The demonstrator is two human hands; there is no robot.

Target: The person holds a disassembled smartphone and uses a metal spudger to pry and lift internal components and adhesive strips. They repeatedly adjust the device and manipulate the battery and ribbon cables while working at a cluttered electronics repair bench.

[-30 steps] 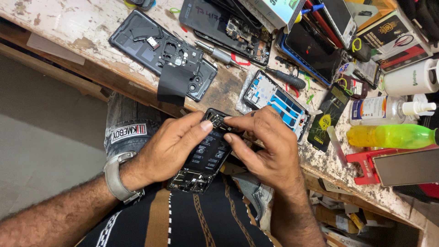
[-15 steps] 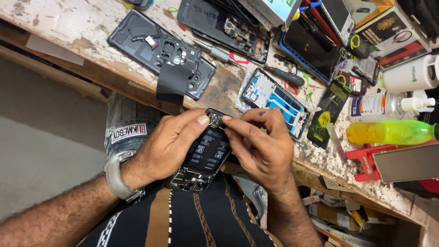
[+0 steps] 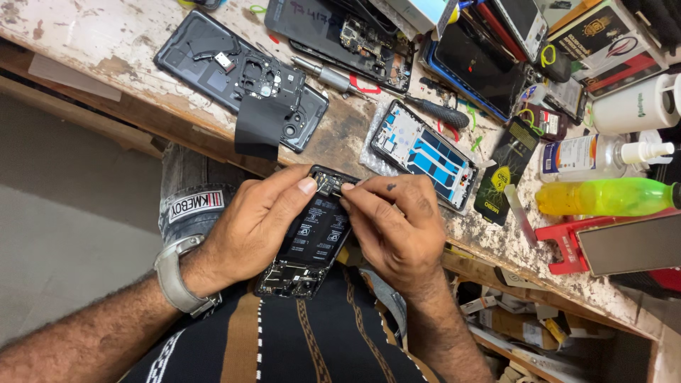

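An opened black phone [image 3: 312, 234] with its back off, battery and boards bare, is held over my lap just in front of the workbench edge. My left hand [image 3: 248, 227] grips it from the left, thumb resting on its top end. My right hand [image 3: 397, 227] pinches at the small parts at the phone's top end with thumb and forefinger; whether a tool is between the fingers I cannot see. A grey watch [image 3: 177, 280] is on my left wrist.
On the worn workbench [image 3: 85, 42] lie a dark phone back cover [image 3: 241, 85], a phone frame with blue parts [image 3: 425, 156], a screwdriver [image 3: 383, 89], another opened phone [image 3: 347, 35], a yellow-green bottle [image 3: 603, 197], a clear spray bottle [image 3: 596, 154] and a red holder [image 3: 567, 245].
Both hands stay on the opened phone. My right fingers have shifted slightly along its top end and the phone has tilted a little.
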